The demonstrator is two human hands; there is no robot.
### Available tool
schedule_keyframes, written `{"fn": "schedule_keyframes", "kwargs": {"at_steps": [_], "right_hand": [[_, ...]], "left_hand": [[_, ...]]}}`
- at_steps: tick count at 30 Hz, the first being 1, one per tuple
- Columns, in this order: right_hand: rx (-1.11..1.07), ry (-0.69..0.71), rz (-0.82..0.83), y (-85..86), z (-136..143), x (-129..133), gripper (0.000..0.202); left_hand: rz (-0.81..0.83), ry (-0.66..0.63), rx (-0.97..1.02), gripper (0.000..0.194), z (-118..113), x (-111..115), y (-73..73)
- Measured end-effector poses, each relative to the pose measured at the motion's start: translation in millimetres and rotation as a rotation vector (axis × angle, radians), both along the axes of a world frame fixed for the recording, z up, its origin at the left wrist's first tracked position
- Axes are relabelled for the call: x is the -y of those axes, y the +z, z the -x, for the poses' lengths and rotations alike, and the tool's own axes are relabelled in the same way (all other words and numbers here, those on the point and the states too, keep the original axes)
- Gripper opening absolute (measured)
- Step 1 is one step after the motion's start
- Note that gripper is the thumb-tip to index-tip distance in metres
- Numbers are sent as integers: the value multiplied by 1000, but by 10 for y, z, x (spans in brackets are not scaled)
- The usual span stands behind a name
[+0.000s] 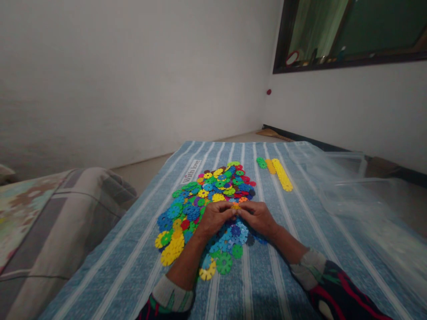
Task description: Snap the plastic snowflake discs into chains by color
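Between my fingertips, over the near right part of a heap of plastic discs, is a small orange-yellow disc (236, 206). My left hand (216, 216) pinches it from the left, and my right hand (259, 218) pinches it from the right; the fingers of both hands nearly meet. The notched discs (190, 211) lie piled in blue, green, yellow, red and other colours. Farther back on the right, a yellow row of overlapping discs (282, 175) lies beside a short orange row (270, 166) and a green group (261, 163).
A blue striped cloth (133, 262) covers the table. Clear plastic containers (350, 191) stand along its right side. A "With love" label (191, 172) shows at the back left. Fabric-covered furniture (83, 209) is at the left, and walls rise behind.
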State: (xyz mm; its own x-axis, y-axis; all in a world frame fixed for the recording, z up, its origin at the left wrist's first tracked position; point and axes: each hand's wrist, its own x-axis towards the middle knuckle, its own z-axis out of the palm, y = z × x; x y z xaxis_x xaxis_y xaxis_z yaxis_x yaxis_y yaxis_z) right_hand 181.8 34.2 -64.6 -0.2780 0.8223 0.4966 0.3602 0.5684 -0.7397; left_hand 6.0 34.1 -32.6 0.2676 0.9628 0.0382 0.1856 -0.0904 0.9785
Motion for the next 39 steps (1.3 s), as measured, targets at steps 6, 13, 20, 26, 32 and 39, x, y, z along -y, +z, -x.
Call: {"fn": "schedule_keyframes", "kwargs": {"at_steps": [6,13,20,26,32,39], "right_hand": [[-8,13,4,20,6,10,20],[0,-8,3,-34,3,-18,21],[-19,-13,4,-27,2,-20,20],[-34,-21,14,-48,-10,-43,20],[-31,-65,18,-39,-24,-75,19],[-13,-265,-45,-55,-371,-331,22]], "left_hand": [[-3,-1,8,19,-1,2,2],[-23,-13,-40,22,19,-12,-32],[-14,-1,-18,22,13,-11,-24],[-7,32,-31,23,31,-28,-33],[14,71,-17,25,40,-50,-23],[20,162,12,26,44,-66,-8]]}}
